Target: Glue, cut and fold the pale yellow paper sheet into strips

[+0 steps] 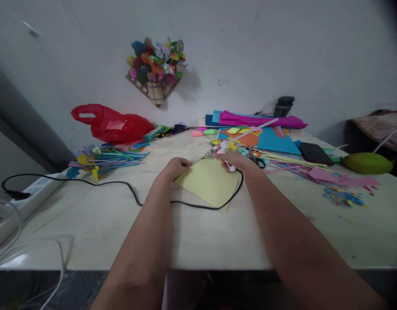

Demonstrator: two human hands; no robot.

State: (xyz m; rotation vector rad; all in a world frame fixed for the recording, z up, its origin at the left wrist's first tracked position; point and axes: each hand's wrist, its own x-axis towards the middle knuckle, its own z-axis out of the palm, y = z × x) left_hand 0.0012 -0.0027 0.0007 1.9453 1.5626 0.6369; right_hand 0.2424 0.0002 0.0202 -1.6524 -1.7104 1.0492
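Observation:
A sheet of pale yellow paper [209,183] lies on the table between my arms, its near corner towards me. My left hand [178,167] is closed at the paper's left edge, fingers curled and partly hidden. My right hand [234,159] is curled round a white glue gun [231,167] with red marks, at the paper's far right edge. Fingers cover much of the glue gun. From it a black cord [198,206] loops past the paper's near side, partly behind my left forearm. Small silvery and white bits just beyond the paper are too blurred to name.
Scissors [256,158] and coloured paper strips [291,160] lie right of my hand. A blue sheet [277,141] and a dark phone [315,153] are further right. Paper flowers [98,161], a red plastic bag [112,125] and a white power strip [30,200] stand left.

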